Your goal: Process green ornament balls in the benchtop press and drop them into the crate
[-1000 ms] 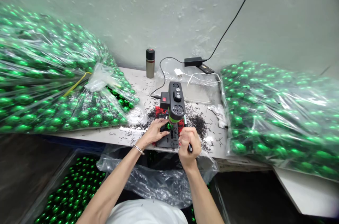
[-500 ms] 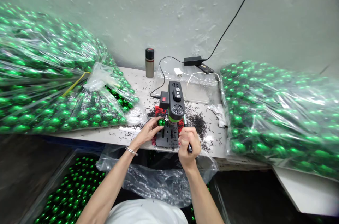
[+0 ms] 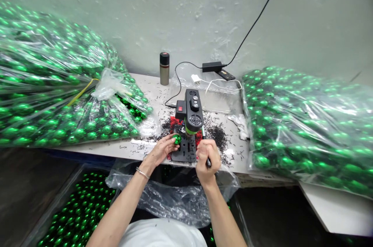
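A shiny green ball [image 3: 176,139] is held between the fingertips of my left hand [image 3: 162,149], just left of the front of a small black machine [image 3: 194,109]. The machine has a red switch and stands on a slotted dark base plate [image 3: 183,156]. My right hand [image 3: 208,160] is wrapped round the black-ended lever [image 3: 208,162] at the machine's right side. Red material [image 3: 175,122] shows beside the base. Small black bits [image 3: 217,138] lie heaped to the right of the machine and scattered around it.
Clear bags of green balls stand on the left [image 3: 58,83] and right [image 3: 303,130]. Behind are a bottle [image 3: 164,69], a black power adapter [image 3: 212,67] and a white cable. Below the table's edge hangs clear plastic [image 3: 171,204], beside a bin of green balls [image 3: 78,208].
My left hand has moved slightly down and left with the green ball, away from the machine's front. My right hand stays on the lever.
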Available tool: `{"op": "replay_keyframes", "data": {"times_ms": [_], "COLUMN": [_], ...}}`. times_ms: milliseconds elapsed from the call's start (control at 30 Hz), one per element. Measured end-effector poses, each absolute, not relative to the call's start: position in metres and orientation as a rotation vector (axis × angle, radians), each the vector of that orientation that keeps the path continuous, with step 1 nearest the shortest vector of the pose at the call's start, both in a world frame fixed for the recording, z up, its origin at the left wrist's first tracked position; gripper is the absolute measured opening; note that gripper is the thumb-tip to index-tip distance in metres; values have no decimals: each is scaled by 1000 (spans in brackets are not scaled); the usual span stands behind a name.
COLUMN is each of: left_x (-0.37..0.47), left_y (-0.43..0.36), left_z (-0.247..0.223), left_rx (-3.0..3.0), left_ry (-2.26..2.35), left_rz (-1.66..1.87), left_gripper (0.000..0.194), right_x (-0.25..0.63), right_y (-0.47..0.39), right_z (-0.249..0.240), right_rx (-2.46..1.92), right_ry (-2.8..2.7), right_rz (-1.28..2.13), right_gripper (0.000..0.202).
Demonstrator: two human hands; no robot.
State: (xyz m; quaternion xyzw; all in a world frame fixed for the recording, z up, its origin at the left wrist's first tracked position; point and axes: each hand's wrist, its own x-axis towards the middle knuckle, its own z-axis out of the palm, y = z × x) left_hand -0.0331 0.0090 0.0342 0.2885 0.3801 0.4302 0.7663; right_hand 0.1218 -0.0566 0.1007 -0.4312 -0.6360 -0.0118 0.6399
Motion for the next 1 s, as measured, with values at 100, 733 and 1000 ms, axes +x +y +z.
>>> {"op": "replay_keyframes", "data": {"times_ms": [100, 733, 1000], "left_x": [-32, -14, -10], "left_y": [7, 3, 6], "left_z": [34, 29, 36], "left_rx": [620, 1999, 2180], "left_ry": [844, 1192, 1228], "left_rz": [935, 834, 722], "left_gripper": [29, 38, 36], "right_x": [122, 122, 122], "right_y": [-56, -57, -58], "right_z": [100, 102, 102], "right_rx": [-976, -994, -1001], "right_ry": [-1443, -1451, -1453], "right_rz": [-33, -27, -24], "right_gripper": [27, 27, 27]}}
